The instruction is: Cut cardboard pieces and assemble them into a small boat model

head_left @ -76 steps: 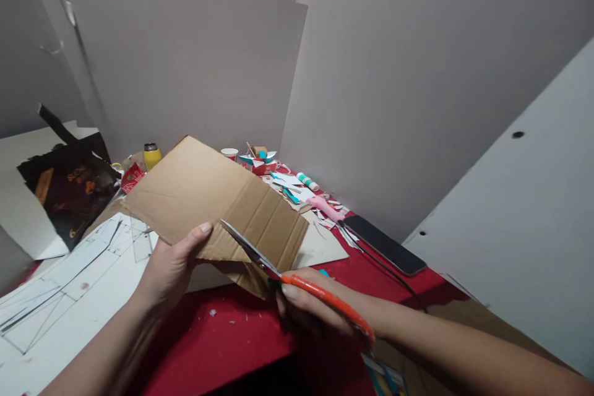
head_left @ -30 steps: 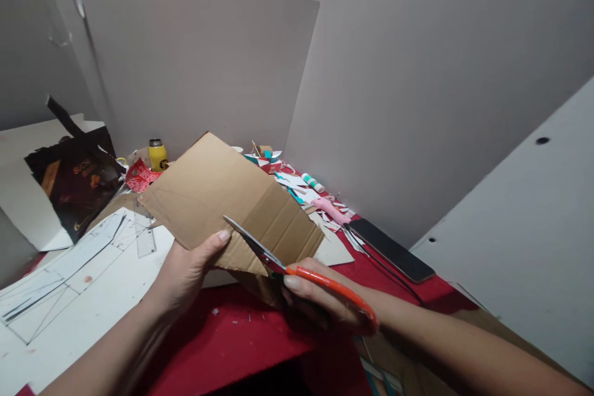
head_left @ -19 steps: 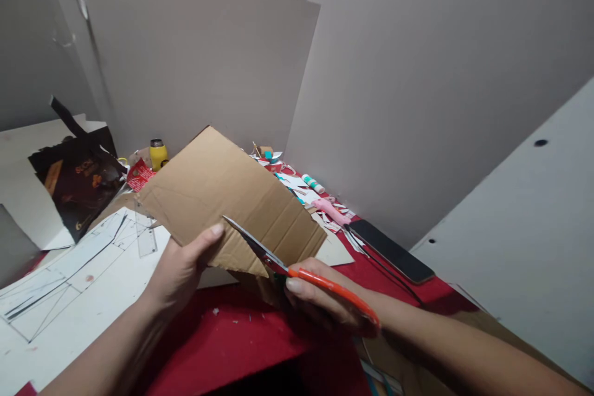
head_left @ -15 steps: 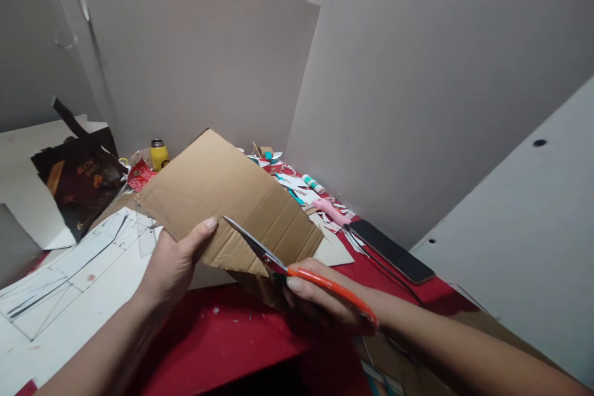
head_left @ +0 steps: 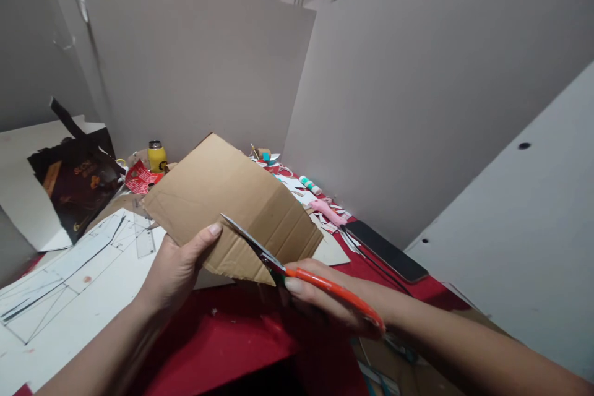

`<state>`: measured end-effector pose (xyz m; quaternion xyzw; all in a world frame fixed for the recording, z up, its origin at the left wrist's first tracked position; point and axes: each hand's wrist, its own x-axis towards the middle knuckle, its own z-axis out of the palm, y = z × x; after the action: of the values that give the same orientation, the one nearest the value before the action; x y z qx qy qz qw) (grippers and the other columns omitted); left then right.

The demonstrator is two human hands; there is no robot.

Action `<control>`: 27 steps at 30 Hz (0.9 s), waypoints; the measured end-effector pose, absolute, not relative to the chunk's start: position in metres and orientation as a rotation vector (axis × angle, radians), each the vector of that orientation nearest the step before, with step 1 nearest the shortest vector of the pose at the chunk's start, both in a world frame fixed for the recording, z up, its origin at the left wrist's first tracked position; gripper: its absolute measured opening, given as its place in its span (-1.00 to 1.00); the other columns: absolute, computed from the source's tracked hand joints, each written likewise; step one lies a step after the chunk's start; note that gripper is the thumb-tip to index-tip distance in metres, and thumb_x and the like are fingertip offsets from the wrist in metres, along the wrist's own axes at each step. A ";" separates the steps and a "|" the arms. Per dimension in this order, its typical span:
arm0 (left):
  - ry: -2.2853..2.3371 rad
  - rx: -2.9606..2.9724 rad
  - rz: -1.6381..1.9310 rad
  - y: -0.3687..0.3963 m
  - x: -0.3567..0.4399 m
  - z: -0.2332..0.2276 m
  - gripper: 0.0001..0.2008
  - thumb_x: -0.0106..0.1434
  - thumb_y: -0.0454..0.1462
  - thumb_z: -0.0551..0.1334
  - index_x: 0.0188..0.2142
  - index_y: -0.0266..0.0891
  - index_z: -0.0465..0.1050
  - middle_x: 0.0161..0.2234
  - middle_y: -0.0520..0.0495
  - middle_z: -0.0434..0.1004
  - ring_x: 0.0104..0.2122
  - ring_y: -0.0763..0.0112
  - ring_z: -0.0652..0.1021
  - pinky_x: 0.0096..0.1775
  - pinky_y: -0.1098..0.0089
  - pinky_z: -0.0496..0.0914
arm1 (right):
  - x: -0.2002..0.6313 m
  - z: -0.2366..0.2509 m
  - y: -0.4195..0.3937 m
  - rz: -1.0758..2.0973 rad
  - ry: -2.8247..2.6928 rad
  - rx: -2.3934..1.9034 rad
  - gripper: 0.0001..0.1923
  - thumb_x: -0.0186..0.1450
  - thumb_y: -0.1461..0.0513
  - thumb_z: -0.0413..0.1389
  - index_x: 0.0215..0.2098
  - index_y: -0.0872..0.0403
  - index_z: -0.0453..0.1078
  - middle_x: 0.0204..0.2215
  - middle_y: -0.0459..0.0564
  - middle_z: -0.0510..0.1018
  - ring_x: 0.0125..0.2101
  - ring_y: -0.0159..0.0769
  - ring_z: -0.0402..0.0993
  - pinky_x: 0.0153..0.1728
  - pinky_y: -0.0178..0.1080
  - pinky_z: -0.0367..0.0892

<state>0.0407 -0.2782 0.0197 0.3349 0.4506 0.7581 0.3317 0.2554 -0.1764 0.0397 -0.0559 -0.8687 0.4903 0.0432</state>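
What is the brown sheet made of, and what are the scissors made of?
The brown sheet looks like corrugated cardboard: matte tan, with parallel ribs and fold creases on its surface. The left hand holds it up. The scissors in the right hand seem to have metal blades, grey and shiny, and an orange handle that is probably plastic, smooth and glossy.

brown corrugated cardboard sheet (head_left: 223, 198) held up off the red surface (head_left: 223, 340), tilted with its far corner pointing up, folds running across the right part, near edge ragged. orange-handled scissors (head_left: 297, 269) have their steel blades open, the upper one lying across the sheet's lower right face, tip pointing left
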 end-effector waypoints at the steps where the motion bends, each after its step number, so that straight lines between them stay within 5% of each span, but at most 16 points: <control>1: 1.175 0.883 1.982 -0.278 0.041 0.019 -0.30 0.14 -0.25 0.38 0.25 -0.08 0.20 0.11 -0.09 0.48 0.01 0.23 0.53 -0.04 0.35 0.47 | 0.255 0.040 -0.176 1.488 -2.655 -0.156 -0.41 0.41 -0.15 -0.23 -0.50 0.12 0.21 -0.63 -0.14 0.22 -0.60 -0.47 0.10 -0.59 -0.39 0.12; 14: 1.150 0.862 1.941 -0.279 0.041 0.021 -0.32 0.13 -0.23 0.39 0.22 -0.13 0.25 0.07 -0.13 0.51 0.03 0.17 0.52 0.00 0.28 0.45 | 0.255 0.023 -0.176 1.703 -2.489 -0.326 -0.41 0.32 -0.22 -0.10 -0.57 0.06 0.03 -0.68 -0.24 0.05 -0.64 -0.55 -0.09 -0.65 -0.39 -0.12; 21: 1.140 0.810 1.938 -0.281 0.043 0.019 -0.30 0.07 -0.26 0.41 0.21 -0.17 0.28 0.00 -0.16 0.57 0.01 0.09 0.53 -0.02 0.22 0.47 | 0.251 0.032 -0.181 1.554 -2.582 -0.247 -0.36 0.37 -0.21 -0.24 -0.46 0.14 0.23 -0.64 -0.15 0.22 -0.62 -0.50 0.10 -0.62 -0.42 0.06; 27: 1.128 0.827 1.937 -0.282 0.045 0.019 -0.33 0.11 -0.26 0.39 0.21 -0.12 0.27 0.03 -0.12 0.55 0.03 0.14 0.52 -0.02 0.26 0.47 | 0.249 0.034 -0.183 1.483 -2.615 -0.281 -0.38 0.37 -0.20 -0.19 -0.52 0.12 0.19 -0.66 -0.17 0.17 -0.62 -0.51 0.05 -0.63 -0.41 0.01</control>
<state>0.0449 -0.2823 0.0195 0.3220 0.4390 0.7541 0.3673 0.2485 -0.1834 0.0341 -0.0930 -0.8644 0.4903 0.0611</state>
